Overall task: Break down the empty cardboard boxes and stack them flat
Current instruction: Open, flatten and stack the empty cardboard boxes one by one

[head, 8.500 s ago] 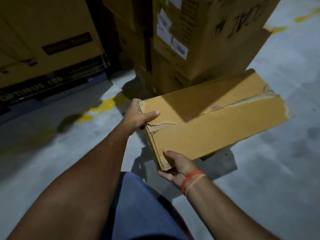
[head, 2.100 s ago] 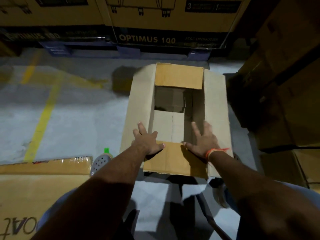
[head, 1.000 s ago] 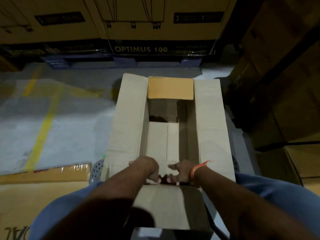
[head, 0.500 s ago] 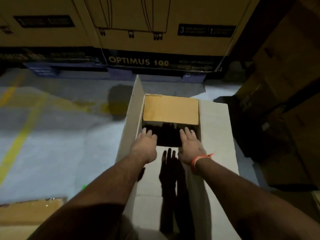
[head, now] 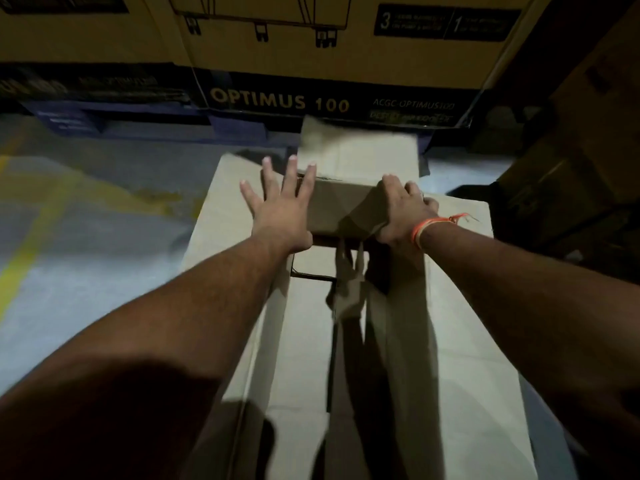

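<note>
One head-worn camera looks forward and down, close over both forearms and cardboard.

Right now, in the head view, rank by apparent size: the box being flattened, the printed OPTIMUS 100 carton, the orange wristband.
1. Box being flattened, nearest the camera, so its lead is unsure.
2. OPTIMUS 100 carton, cropped by the frame.
3. Orange wristband, plainly smallest.

A grey concrete floor point(head: 86, 271) is showing worn yellow line markings point(head: 31, 244) at left. Large printed cartons point(head: 311, 53), one reading "OPTIMUS 100", are standing along the far side. Dark stacked boxes point(head: 588, 150) are sitting at right. Lighting is appearing dim.
</note>
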